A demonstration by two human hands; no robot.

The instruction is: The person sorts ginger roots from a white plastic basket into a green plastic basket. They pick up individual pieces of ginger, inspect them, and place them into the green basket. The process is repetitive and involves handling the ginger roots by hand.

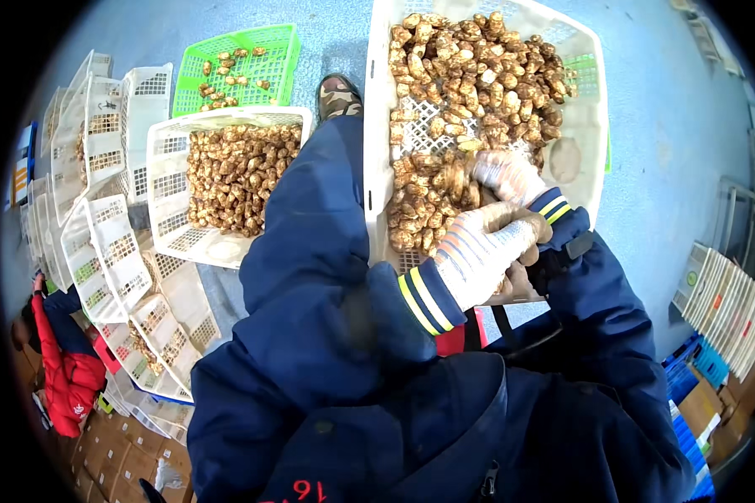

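Note:
A large white plastic crate [588, 82] stands before me, holding a heap of small, brown-mottled, tuber-like pieces [472, 63]. Part of its lattice bottom shows through on the left. My right hand [506, 176], in a striped knit glove, reaches into the crate with its fingertips at the pieces. Motion blurs the pieces beside those fingertips. My left hand [478, 245], gloved alike with a dirty palm side, lies over the near part of the crate, its fingers bent close to my right cuff. Whether either hand grips a piece cannot be made out.
Left of my leg is a second white crate [163, 220] full of such pieces. Beyond it sits a green crate [283, 75] with several loose ones. White crates [107, 251] crowd the far left, near a person in red [69, 377]. Stacked white panels [723, 308] are at right.

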